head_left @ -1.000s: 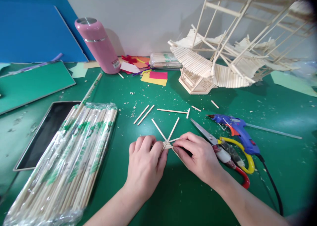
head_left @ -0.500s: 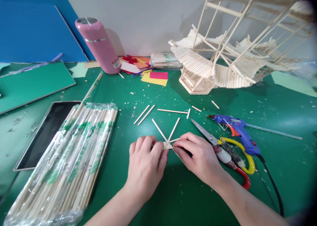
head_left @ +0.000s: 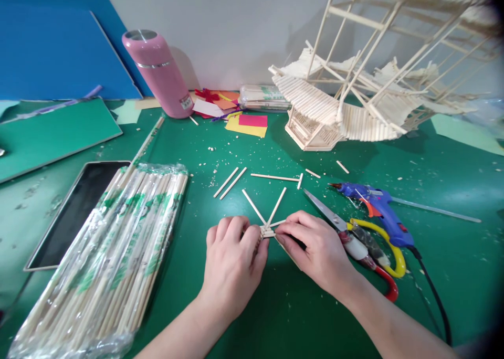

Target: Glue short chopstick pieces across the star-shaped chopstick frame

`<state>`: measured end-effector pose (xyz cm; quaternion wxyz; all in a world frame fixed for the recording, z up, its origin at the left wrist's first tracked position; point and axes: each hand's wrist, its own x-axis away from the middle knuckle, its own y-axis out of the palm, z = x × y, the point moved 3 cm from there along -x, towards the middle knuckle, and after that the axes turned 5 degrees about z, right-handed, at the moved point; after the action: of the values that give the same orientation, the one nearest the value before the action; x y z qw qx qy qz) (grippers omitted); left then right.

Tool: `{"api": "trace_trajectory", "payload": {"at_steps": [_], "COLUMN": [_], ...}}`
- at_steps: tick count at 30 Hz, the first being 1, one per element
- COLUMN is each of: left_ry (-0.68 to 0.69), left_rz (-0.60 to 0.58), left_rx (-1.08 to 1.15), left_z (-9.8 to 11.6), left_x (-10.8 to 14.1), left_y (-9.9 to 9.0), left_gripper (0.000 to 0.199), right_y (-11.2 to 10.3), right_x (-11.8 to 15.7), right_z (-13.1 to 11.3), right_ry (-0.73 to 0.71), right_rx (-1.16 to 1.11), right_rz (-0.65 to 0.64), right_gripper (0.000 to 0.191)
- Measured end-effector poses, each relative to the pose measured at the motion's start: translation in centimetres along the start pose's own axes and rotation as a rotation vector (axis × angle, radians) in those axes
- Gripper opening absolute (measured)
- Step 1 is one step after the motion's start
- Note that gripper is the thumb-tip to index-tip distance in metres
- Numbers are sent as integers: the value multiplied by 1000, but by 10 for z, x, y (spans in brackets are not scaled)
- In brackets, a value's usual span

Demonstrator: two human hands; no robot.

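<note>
Low in the middle of the head view lies a small framework of wooden sticks, with two sticks spreading from it in a V away from me. My left hand is closed on its left side, thumb and forefinger pinching it; the fingers hide part of it. On the other side my right hand pinches the framework's right end, where a stick runs in under the fingertips. Just beyond are two loose parallel sticks and a longer stick with a short piece across its end.
Right of my hands lie scissors and a blue glue gun with its cord. Bagged chopsticks partly cover a dark tablet at left. Behind stand a pink flask and a large stick-built model.
Both hands keep their pinch on the stick framework in nearly the same place. The whole view has shifted very slightly; nothing else has visibly moved.
</note>
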<state>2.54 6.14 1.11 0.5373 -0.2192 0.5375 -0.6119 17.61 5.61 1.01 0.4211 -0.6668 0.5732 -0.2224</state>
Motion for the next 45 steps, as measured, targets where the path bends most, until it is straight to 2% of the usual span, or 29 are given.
{"api": "trace_trajectory", "payload": {"at_steps": [25, 38, 45], "left_ry": [-4, -12, 77], "left_rz": [-17, -40, 84], "left_rx": [-9, -3, 26], "left_z": [0, -1, 7], "left_x": [0, -1, 4], "left_y": [0, 1, -9], "left_gripper": [15, 14, 21], "right_y": [1, -1, -8], "right_x": [0, -1, 2], "right_z": [0, -3, -9], "right_ry": [1, -29, -47], "right_rx": [5, 17, -50], "right_rz": [25, -22, -47], "right_gripper": [14, 12, 13]}}
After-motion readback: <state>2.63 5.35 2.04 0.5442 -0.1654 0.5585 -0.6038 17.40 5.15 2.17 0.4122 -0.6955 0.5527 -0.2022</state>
